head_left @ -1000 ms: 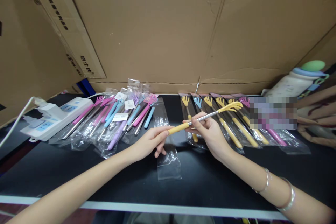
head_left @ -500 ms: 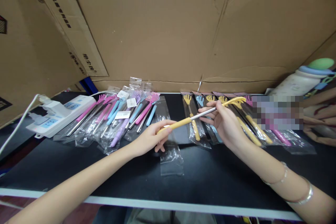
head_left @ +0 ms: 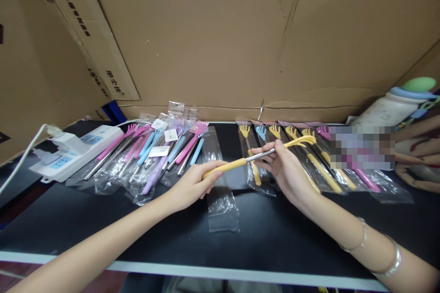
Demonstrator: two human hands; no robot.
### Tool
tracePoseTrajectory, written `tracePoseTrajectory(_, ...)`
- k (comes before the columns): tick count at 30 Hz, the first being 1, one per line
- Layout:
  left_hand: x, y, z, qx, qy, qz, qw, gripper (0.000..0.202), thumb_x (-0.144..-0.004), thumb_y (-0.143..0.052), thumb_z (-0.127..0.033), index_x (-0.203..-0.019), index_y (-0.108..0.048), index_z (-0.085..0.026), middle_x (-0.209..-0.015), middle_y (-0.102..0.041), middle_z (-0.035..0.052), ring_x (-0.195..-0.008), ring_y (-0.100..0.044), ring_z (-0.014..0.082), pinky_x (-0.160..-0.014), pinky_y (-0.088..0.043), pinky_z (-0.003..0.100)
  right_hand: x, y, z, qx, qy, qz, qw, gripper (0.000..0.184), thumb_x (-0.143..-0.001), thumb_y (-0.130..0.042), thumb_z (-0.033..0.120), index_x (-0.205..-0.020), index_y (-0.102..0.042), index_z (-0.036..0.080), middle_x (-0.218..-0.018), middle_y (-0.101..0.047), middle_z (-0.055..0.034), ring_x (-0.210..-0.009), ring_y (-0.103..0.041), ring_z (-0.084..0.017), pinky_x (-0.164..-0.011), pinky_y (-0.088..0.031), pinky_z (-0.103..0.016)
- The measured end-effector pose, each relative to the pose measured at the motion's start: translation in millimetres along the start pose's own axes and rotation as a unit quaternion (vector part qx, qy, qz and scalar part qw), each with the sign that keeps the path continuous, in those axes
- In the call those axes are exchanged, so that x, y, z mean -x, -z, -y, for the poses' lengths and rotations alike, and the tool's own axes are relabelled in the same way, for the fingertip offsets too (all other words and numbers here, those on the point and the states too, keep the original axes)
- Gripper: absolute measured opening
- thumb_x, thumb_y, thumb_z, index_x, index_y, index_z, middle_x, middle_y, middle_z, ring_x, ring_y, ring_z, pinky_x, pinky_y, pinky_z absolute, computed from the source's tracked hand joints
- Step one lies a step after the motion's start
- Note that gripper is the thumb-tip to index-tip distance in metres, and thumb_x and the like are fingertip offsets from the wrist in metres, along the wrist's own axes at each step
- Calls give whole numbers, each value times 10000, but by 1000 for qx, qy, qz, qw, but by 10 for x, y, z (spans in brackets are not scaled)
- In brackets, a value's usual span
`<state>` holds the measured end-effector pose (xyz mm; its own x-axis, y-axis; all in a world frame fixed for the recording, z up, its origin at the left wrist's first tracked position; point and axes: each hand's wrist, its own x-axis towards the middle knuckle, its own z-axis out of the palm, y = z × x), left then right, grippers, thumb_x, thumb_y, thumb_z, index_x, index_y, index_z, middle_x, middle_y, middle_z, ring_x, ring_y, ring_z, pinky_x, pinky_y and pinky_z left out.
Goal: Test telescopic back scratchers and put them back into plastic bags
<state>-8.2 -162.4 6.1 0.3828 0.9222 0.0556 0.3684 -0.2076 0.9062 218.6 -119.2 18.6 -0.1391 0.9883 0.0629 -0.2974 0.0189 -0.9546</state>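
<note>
Between my two hands, above the black table [head_left: 165,242], I hold a yellow back scratcher [head_left: 230,165] with a metal shaft and a clawed head. My left hand [head_left: 195,184] is closed round the yellow handle's end. My right hand [head_left: 283,167] pinches the metal shaft just below the claw head. Beneath the handle lies a flat, clear plastic bag [head_left: 222,210]. Several bagged back scratchers in yellow, blue and pink rest to the right, partly hidden by my right hand. To the left is a pile of bagged pink, blue and purple back scratchers [head_left: 154,151], some with white labels.
A white power strip [head_left: 79,153] with plugs sits at the left. Cardboard [head_left: 206,46] walls off the back. At the right stand a pale bottle [head_left: 385,107] with a green lid and another person's hand [head_left: 417,155], beside a blurred patch.
The back scratcher has shifted slightly left and tilts less, its claw head lower and turned to show its prongs. My right hand has moved down a little. My left hand keeps its grip.
</note>
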Motion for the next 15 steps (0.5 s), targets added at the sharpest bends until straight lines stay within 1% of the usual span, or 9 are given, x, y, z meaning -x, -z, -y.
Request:
tracePoseTrajectory(6, 12, -14, -10, 3, -4, 8, 1000, 465, -932, -376, -434, -1289, -504, -166, -509, -405, -73, -418, -391, 74, -441, -327, 180, 28, -12, -65, 2, -10, 4, 1000, 335, -794, -577, 547, -771, -589, 212, -863, -717, -52, -907, -657, -203, -751, -538, -328)
tracePoseTrajectory(9, 14, -20, -19, -3, -7, 11, 1000, 439, -932, -379, -423, -1260, -531, -173, -508, -400, -71, -431, -389, 78, -455, -324, 182, 47, -34, -69, 2, -8, 7, 1000, 346, -795, -574, 553, -762, -597, 209, -862, -717, -54, -908, -657, -204, -753, -539, -328)
tracePoseTrajectory(15, 14, -28, -63, -27, -15, 9, 999, 412, -928, -382, -412, -1207, -569, -174, -547, -424, -53, -476, -406, 88, -481, -321, 187, 101, -75, -88, 8, 10, 12, 1000, 336, -839, -530, 531, -790, -625, 212, -845, -716, -47, -956, -644, -199, -853, -512, -358)
